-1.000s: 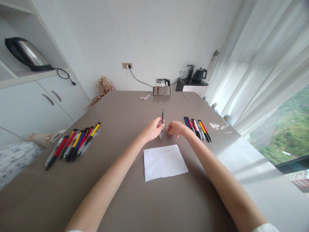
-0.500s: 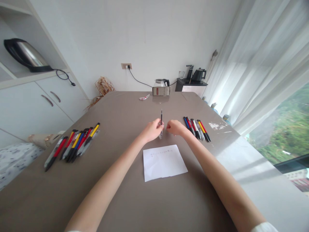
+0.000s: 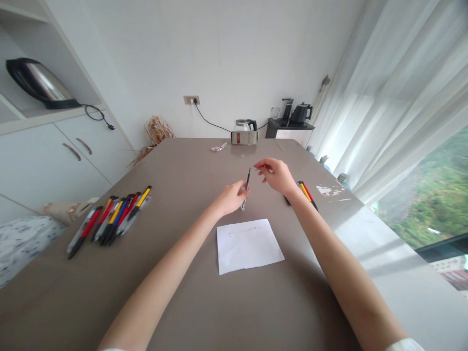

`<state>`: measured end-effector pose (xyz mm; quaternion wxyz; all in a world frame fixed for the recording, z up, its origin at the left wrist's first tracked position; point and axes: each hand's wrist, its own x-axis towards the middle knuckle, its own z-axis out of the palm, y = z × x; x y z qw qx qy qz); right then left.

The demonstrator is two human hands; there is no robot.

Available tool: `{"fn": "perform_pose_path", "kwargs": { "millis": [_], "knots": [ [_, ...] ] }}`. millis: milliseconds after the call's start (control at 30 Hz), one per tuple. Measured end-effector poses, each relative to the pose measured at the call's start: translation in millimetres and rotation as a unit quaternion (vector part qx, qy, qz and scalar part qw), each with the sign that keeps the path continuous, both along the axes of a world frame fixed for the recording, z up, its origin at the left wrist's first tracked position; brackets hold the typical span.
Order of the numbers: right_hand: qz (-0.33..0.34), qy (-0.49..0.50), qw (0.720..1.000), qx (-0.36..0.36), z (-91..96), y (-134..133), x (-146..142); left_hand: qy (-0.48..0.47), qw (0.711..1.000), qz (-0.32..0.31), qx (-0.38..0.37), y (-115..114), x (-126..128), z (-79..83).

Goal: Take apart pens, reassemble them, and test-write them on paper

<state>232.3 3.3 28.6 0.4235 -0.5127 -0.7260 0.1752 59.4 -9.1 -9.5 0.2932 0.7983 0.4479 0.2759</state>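
My left hand (image 3: 232,197) is closed round a thin pen (image 3: 246,186) whose dark upper end sticks up and leans slightly right. My right hand (image 3: 277,175) hovers just right of the pen's top, raised off the table, fingers loosely curled with thumb and forefinger near each other; I cannot make out anything in them. A white sheet of paper (image 3: 248,245) with a faint line of marks lies just in front of my hands. A row of pens (image 3: 306,192) lies to the right, partly hidden behind my right wrist.
Several red, yellow, blue and black pens (image 3: 110,218) lie grouped at the left on the brown table (image 3: 183,302). At the far end stand a glass kettle (image 3: 244,132) and a small wrapper (image 3: 218,146). A curtained window runs along the right.
My right hand has left the pen and risen up and to the right. The pen in my left hand now leans a little right.
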Motion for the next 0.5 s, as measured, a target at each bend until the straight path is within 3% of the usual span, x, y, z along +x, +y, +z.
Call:
{"fn": "perform_pose_path", "kwargs": {
  "millis": [233,500],
  "knots": [
    [-0.028,-0.017,0.991,0.127,13.1,-10.8,-4.5,0.005,1.000,-0.017,-0.006,-0.9,-0.5,0.1],
    [-0.020,-0.040,0.991,0.129,16.6,-13.8,-3.7,0.010,0.999,-0.035,0.008,0.2,-2.0,-2.1]
  ]
}}
